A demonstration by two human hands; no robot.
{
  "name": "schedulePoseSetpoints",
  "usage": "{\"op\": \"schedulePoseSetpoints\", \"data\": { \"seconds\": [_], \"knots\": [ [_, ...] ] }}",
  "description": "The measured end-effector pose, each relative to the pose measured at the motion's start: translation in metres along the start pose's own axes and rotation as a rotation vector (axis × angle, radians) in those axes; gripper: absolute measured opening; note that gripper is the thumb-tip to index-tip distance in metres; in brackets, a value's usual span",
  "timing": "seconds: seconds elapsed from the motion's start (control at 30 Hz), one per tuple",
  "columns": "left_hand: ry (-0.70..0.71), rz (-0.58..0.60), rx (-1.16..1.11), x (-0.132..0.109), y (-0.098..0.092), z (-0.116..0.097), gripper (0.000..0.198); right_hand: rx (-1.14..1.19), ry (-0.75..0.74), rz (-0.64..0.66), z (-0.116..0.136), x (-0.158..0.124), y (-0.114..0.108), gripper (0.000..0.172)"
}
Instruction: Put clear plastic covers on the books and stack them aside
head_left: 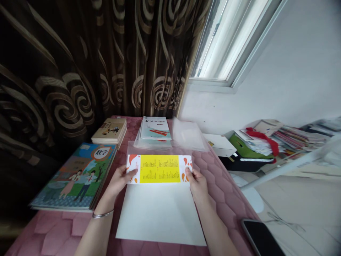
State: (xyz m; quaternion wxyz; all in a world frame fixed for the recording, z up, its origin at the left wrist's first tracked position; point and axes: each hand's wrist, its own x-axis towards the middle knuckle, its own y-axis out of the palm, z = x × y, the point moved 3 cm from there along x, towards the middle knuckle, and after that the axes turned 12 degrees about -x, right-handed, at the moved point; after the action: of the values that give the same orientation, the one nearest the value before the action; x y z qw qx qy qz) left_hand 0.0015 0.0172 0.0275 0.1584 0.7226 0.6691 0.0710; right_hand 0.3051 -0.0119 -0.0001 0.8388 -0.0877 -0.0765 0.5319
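Note:
A yellow and white printed strip [160, 169] lies level between my hands, over the upper part of a blank white sheet [161, 213]. My left hand [122, 177] pinches the strip's left end, thumb on top. At its right end, my right hand [196, 181] grips the strip in the same way. A clear plastic sheet [160, 147] shows just beyond the strip, and part of it is hidden beneath. Whether the strip is joined to the white sheet or the plastic, I cannot tell.
Textbooks [77, 177] and smaller books [110, 131] are stacked at left on the pink quilted surface [221, 199]. Farther back are more booklets [155, 128] and plastic covers [188, 133]. A phone [262, 236] lies at the right edge; papers fill a green container [239, 145] beyond.

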Motion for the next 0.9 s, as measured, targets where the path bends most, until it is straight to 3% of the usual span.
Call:
{"op": "schedulePoseSetpoints", "data": {
  "seconds": [0.17, 0.3, 0.63, 0.9],
  "knots": [
    [0.047, -0.046, 0.056, 0.005, -0.006, 0.007, 0.046, 0.110, 0.091, 0.057, 0.003, -0.004, 0.001, 0.046],
    [0.118, -0.105, 0.099, 0.006, -0.006, 0.009, 0.043, 0.213, 0.076, 0.115, 0.008, -0.004, 0.000, 0.049],
    [0.048, 0.019, 0.015, -0.008, 0.009, -0.009, 0.050, -0.024, 0.011, -0.082, -0.002, -0.001, 0.000, 0.047],
    [0.095, -0.054, 0.088, -0.001, 0.002, 0.000, 0.042, 0.178, 0.018, 0.093, 0.011, -0.008, 0.001, 0.043]
  ]
}}
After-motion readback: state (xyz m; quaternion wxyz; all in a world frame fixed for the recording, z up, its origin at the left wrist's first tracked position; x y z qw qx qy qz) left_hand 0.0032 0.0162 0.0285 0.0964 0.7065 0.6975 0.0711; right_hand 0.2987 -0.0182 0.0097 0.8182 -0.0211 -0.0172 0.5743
